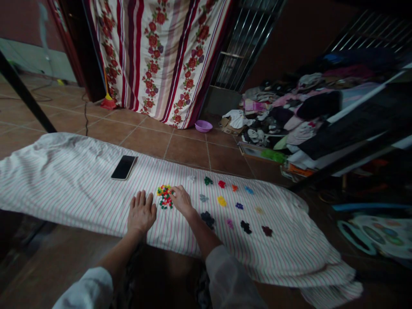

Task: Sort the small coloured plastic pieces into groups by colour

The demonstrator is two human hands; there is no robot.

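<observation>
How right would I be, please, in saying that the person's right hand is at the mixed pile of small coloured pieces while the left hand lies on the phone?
Only the phone part is wrong: the head view shows the left hand on the striped cloth, apart from the phone. The right hand is indeed at the mixed pile.

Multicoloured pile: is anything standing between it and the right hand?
Nothing visible; the right hand is at the right edge of the multicoloured pile. The left hand rests on the other side, not between them.
</observation>
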